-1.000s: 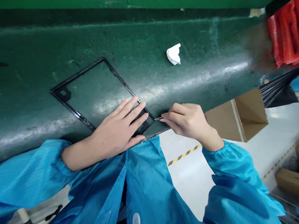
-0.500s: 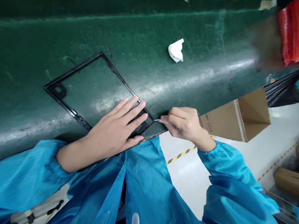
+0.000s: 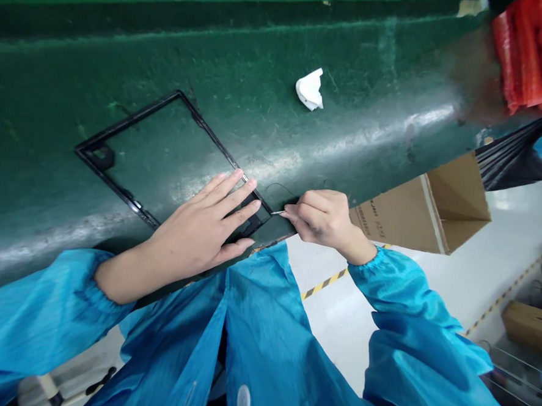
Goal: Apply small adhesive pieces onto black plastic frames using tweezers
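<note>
A thin black rectangular frame (image 3: 133,119) lies flat on the green work surface, turned at an angle. My left hand (image 3: 198,226) rests across its near right part with fingers spread, covering some of that side. At the frame's right corner, my right hand (image 3: 323,215) is closed in a pinch around a slim metal-tipped tool (image 3: 277,212). The tip touches or nearly touches the corner. My fingers hide the rest of the tool, so its exact kind does not show.
A crumpled white piece (image 3: 310,89) lies beyond my hands on the green table (image 3: 243,54). Red plastic wrapping (image 3: 532,56) sits at the far right. Past the table edge stand an open cardboard box (image 3: 403,211) and a black bag (image 3: 515,160). A thin dark strand curls near my right hand.
The whole view has shifted slightly, so everything appears a little further left. Both hands keep nearly the same place on the frame, and the tool tip stays at the corner.
</note>
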A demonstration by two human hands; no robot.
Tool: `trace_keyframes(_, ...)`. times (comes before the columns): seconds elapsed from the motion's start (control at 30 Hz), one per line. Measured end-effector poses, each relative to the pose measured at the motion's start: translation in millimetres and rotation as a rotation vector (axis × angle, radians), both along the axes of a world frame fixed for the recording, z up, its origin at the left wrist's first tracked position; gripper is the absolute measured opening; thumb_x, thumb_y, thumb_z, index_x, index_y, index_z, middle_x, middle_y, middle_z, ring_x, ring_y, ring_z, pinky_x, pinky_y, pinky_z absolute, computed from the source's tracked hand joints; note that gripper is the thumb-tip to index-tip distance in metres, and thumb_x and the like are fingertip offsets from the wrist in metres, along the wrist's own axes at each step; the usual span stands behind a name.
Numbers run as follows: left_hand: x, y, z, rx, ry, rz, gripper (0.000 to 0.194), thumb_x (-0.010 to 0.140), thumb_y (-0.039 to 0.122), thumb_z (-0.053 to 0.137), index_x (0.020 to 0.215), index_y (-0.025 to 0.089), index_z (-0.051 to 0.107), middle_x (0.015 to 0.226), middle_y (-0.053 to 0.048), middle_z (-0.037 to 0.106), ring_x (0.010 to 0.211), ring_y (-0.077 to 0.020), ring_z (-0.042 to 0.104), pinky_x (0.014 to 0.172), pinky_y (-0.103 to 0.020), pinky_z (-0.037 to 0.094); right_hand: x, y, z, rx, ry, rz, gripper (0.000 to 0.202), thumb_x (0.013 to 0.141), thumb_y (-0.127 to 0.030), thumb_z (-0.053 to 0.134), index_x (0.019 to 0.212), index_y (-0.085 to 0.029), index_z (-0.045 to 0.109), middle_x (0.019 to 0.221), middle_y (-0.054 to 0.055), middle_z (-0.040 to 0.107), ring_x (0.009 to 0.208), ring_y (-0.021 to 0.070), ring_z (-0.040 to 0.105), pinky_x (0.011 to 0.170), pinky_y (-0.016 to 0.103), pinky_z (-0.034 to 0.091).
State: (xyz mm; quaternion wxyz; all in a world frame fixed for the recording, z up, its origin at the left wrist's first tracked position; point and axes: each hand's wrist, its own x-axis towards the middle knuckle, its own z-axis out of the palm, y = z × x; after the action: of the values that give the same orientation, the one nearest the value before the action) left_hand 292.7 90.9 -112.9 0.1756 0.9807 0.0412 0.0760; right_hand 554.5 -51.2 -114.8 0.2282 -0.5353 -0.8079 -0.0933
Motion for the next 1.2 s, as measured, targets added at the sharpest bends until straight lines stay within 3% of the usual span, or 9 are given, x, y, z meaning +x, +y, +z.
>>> trace_keyframes(0.27, 0, 1, -2.4, 0.026, -0.005, -0.009, 0.060, 0.107, 0.046, 0.053, 0.154, 0.008, 0.055, 0.171, -0.022, 0.038, 0.164, -0.0433, 0.026, 0.133, -0.065, 0.030, -10, -2, -8.2, 0.044, 0.031, -0.081, 0.024, 0.099, -0.025, 0.065, 0.077, -0.021, 0.058, 0.068, -0.004, 0.048, 0.058, 0.0097, 0.041, 0.055, 0.030, 0.031)
trace_keyframes(0.43, 1, 1, -1.0, 0.014, -0.006, -0.005, 0.059, 0.107, 0.046, 0.054, 0.153, 0.009, 0.056, 0.170, -0.021, 0.039, 0.164, -0.0419, 0.028, 0.133, -0.066, 0.030, -9, -2, -9.3, 0.022, 0.116, -0.099, 0.018, 0.099, -0.027, 0.068, 0.083, -0.020, 0.064, 0.071, -0.002, 0.056, 0.059, 0.0095, 0.048, 0.055, 0.027, 0.035)
trace_keyframes(0.67, 0, 3, -0.4, -0.012, -0.019, -0.006, 0.058, 0.107, 0.046, 0.055, 0.152, 0.009, 0.058, 0.170, -0.021, 0.040, 0.164, -0.0412, 0.028, 0.133, -0.066, 0.030, 6, -9, -0.1, -0.095, 0.019, -0.056, 0.011, 0.097, -0.033, 0.072, 0.100, -0.023, 0.070, 0.083, -0.001, 0.066, 0.065, 0.0111, 0.056, 0.058, 0.030, 0.038)
trace_keyframes(1.0, 1, 4, 1.6, -0.002, -0.008, -0.012, 0.059, 0.109, 0.047, 0.052, 0.153, 0.009, 0.057, 0.171, -0.020, 0.039, 0.163, -0.0412, 0.028, 0.134, -0.063, 0.028, 8, -1, 23.1, -0.120, -0.166, 0.029, 0.013, 0.099, -0.032, 0.070, 0.103, -0.020, 0.072, 0.081, 0.000, 0.066, 0.065, 0.0121, 0.053, 0.057, 0.033, 0.038)
trace_keyframes(1.2, 1, 5, 0.6, -0.012, 0.008, -0.010, 0.060, 0.109, 0.049, 0.050, 0.154, 0.010, 0.056, 0.172, -0.018, 0.037, 0.165, -0.0395, 0.026, 0.135, -0.062, 0.027, 6, 3, 24.7, -0.127, -0.170, 0.034, 0.011, 0.100, -0.031, 0.069, 0.097, -0.021, 0.073, 0.079, -0.001, 0.065, 0.064, 0.0121, 0.049, 0.057, 0.033, 0.036)
